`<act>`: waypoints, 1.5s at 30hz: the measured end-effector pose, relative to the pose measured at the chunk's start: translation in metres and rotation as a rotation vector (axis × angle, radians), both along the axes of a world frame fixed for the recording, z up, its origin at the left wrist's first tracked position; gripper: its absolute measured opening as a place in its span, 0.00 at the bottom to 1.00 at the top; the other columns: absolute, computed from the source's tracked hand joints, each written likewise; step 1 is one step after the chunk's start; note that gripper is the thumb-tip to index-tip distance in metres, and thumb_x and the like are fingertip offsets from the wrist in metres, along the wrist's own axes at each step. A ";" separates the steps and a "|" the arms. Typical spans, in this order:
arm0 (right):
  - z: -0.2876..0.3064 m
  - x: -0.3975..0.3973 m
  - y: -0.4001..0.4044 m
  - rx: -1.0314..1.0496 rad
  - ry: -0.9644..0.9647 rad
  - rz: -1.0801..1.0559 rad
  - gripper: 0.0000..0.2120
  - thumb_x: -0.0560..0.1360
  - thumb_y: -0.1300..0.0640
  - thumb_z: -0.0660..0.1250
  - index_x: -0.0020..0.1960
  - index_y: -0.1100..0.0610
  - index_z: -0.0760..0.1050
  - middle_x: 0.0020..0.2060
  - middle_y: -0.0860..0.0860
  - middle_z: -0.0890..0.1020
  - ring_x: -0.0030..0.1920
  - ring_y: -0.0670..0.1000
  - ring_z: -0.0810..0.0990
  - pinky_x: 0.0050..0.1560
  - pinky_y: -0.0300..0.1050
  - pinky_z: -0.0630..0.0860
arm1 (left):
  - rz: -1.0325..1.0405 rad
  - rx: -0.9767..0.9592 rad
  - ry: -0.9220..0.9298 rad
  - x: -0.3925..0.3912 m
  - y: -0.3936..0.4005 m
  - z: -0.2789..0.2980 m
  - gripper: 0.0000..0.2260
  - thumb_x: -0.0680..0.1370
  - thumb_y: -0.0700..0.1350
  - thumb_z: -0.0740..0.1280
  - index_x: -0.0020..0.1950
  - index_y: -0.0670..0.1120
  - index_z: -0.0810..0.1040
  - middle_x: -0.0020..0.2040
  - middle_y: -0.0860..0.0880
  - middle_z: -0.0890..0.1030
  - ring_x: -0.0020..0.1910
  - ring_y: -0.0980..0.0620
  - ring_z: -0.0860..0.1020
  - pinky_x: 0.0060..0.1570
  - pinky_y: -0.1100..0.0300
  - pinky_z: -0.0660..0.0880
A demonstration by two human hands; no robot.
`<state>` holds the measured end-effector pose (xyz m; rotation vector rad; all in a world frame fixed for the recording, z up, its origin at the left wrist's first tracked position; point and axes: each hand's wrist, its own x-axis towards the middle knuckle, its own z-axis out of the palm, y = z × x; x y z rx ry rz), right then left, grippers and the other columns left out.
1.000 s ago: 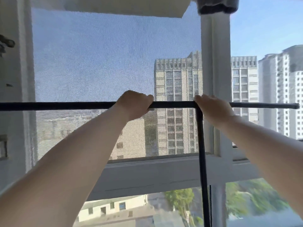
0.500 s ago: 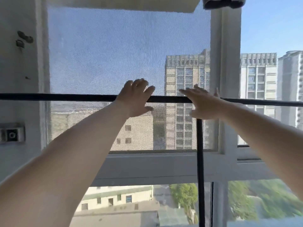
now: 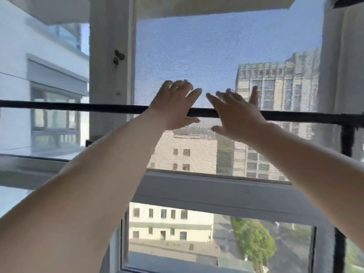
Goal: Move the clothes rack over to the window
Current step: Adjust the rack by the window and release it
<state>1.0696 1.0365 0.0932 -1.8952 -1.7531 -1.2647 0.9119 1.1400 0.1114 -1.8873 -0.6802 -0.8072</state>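
— Fingers (image 3: 194, 93) of both hands are spread wide and hold nothing; only the palms rest on the thin black metal top bar of the clothes rack (image 3: 78, 107).

— Where does the bar lie from them?

— Directly under the palms. Its long axis runs left to right, parallel to the white-framed window with grey mesh screen (image 3: 226, 56), just in front of it. The left hand (image 3: 174, 106) and the right hand (image 3: 235, 113) sit near each other, equally close to the bar.

— What differs from one second ago?

— Then both hands were closed around the bar. Now they are open, and the black upright post (image 3: 347, 141) stands far to the right of the right hand.
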 end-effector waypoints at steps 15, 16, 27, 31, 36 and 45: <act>0.010 -0.290 0.109 0.054 -0.080 0.168 0.36 0.73 0.45 0.66 0.75 0.50 0.52 0.74 0.55 0.60 0.75 0.56 0.57 0.67 0.75 0.40 | 0.257 0.004 -0.012 -0.316 0.072 0.007 0.36 0.71 0.63 0.64 0.71 0.45 0.61 0.66 0.41 0.70 0.66 0.39 0.67 0.65 0.43 0.62; 0.011 -0.304 0.113 0.046 -0.088 0.183 0.36 0.73 0.45 0.66 0.75 0.50 0.52 0.74 0.55 0.60 0.75 0.56 0.57 0.67 0.75 0.41 | 0.279 0.013 -0.015 -0.332 0.077 0.008 0.36 0.71 0.64 0.64 0.71 0.45 0.61 0.67 0.41 0.70 0.67 0.39 0.67 0.65 0.43 0.62; 0.016 -0.430 0.184 0.034 -0.208 0.320 0.33 0.75 0.43 0.61 0.76 0.49 0.52 0.75 0.54 0.60 0.74 0.55 0.58 0.67 0.74 0.43 | 0.484 0.009 -0.005 -0.462 0.126 0.007 0.34 0.72 0.65 0.61 0.72 0.47 0.59 0.69 0.42 0.68 0.69 0.39 0.65 0.67 0.43 0.59; 0.020 -0.464 0.209 0.022 -0.238 0.353 0.31 0.76 0.45 0.61 0.75 0.50 0.54 0.72 0.54 0.64 0.70 0.57 0.65 0.68 0.72 0.46 | 0.528 0.006 -0.003 -0.496 0.140 0.000 0.33 0.73 0.64 0.60 0.71 0.46 0.61 0.68 0.41 0.70 0.68 0.39 0.66 0.68 0.42 0.60; 0.018 -0.496 0.232 -0.061 -0.171 0.464 0.23 0.76 0.51 0.62 0.70 0.52 0.62 0.61 0.54 0.73 0.54 0.59 0.78 0.45 0.52 0.73 | 0.567 -0.056 -0.004 -0.536 0.155 -0.005 0.26 0.75 0.59 0.61 0.69 0.47 0.65 0.65 0.41 0.74 0.68 0.40 0.67 0.69 0.42 0.58; 0.023 -0.522 0.265 -0.076 -0.148 0.412 0.25 0.74 0.68 0.59 0.68 0.51 0.65 0.53 0.53 0.74 0.39 0.55 0.72 0.30 0.46 0.66 | 0.357 -0.219 0.068 -0.572 0.217 -0.015 0.29 0.79 0.39 0.60 0.75 0.52 0.51 0.69 0.42 0.71 0.62 0.39 0.74 0.66 0.45 0.66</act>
